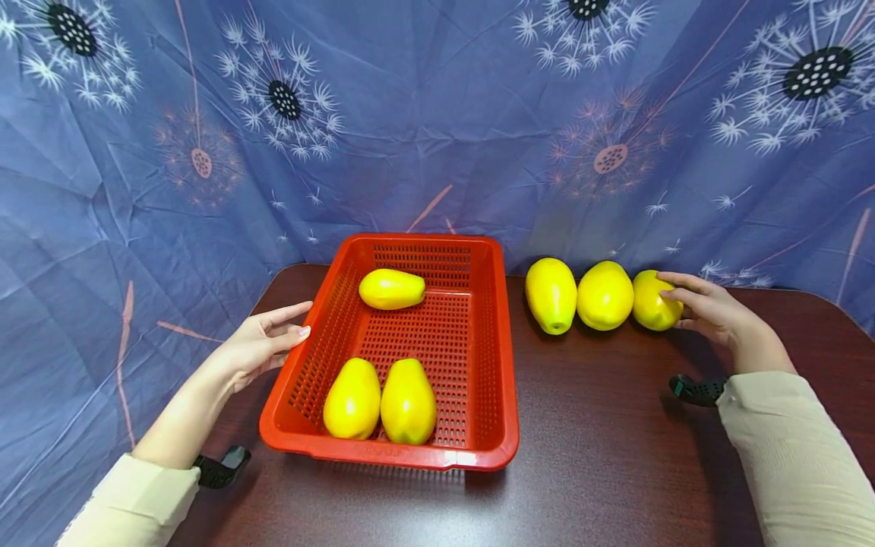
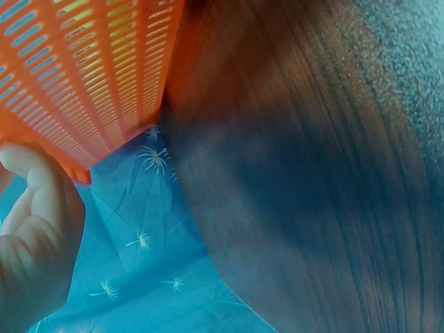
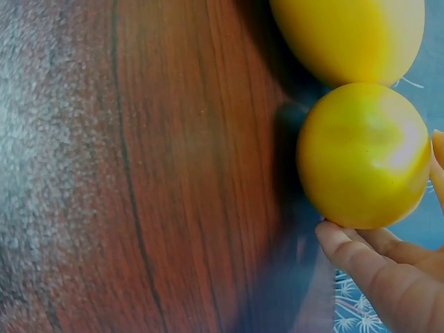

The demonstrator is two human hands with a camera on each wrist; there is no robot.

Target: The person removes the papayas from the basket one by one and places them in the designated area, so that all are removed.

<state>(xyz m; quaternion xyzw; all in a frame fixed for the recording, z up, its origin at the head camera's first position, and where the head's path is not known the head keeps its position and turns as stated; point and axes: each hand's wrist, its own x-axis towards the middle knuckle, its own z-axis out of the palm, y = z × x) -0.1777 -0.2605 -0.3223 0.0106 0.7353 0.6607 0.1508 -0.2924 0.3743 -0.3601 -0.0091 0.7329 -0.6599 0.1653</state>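
R hand (image 1: 724, 315) pinching end yellow fruit (image 1: 648, 307) nr table's (image 1: 601, 425) far edge; L hand (image 1: 256, 346) touching basket (image 1: 390, 453), fingers parted. Prob. grasp step; lifting needing firm hold.

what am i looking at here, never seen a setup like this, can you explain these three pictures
This is a person working bare-handed, not a robot. The widest picture comes from a camera worn on the head, looking forward and down; the other two come from a camera on each wrist. On the dark brown table stands a red basket with three yellow fruits inside. To its right, three more fruits sit in a row, in front of a blue patterned cloth. The left hand touches the basket's left side. The right hand holds the rightmost fruit, which seems to rest on the table.
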